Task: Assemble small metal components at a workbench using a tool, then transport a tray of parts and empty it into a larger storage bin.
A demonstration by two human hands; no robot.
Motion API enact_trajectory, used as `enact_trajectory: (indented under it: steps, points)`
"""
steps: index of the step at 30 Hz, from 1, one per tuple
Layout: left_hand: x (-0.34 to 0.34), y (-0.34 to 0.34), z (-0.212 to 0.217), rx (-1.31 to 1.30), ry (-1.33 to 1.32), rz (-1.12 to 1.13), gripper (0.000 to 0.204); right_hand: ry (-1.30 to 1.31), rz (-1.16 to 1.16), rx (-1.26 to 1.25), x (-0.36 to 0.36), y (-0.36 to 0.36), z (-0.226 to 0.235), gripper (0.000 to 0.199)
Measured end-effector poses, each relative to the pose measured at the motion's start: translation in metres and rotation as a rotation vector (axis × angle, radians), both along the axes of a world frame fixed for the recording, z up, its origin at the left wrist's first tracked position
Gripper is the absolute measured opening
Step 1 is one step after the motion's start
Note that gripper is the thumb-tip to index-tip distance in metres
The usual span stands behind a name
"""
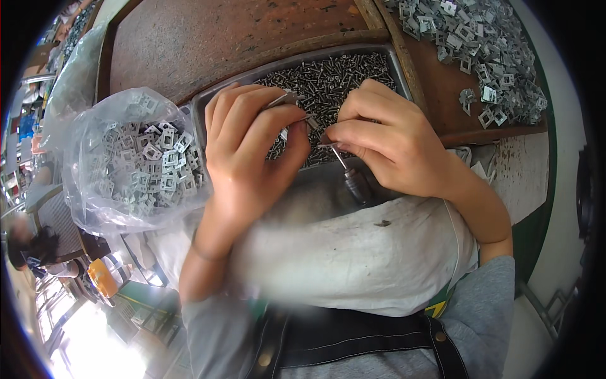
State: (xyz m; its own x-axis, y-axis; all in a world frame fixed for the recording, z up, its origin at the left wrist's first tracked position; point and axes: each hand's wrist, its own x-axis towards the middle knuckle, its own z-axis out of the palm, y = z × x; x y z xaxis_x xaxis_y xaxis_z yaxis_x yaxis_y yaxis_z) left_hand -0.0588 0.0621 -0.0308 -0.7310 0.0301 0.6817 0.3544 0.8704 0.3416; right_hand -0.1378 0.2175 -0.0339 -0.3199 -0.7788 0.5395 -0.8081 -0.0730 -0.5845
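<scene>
the left hand [249, 142] pinches a small, flat grey metal piece [282, 100] above dark screws [328, 76], probably light, stiff, best held by its edges; the right hand [394, 139], fingertips narrowed near a black-handled steel-shafted tool [356, 183], holds something i cannot tell.

Grey short-sleeved shirt [483, 316], black white-stitched garment [353, 328], black shoulder straps [447, 354], round brass-coloured studs [264, 359]

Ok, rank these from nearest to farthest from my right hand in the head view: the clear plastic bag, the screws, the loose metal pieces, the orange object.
1. Screws: right by the right hand, at its fingers.
2. Loose metal pieces: heaped up and to its right.
3. Clear plastic bag: left, beyond the other hand.
4. Orange object: far lower left.
</scene>
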Motion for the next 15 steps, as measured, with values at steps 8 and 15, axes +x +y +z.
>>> enact_trajectory:
  steps: [8, 15]
  points:
    - [-0.0001, -0.0010, -0.0038, -0.166, 0.068, -0.002, 0.021, 0.040, -0.018, -0.004, 0.0002, 0.0005, -0.0020, 0.009]
    - [0.0013, 0.0000, -0.0018, -0.180, 0.048, -0.023, 0.022, 0.050, 0.002, -0.022, -0.0015, 0.0010, -0.0019, 0.016]
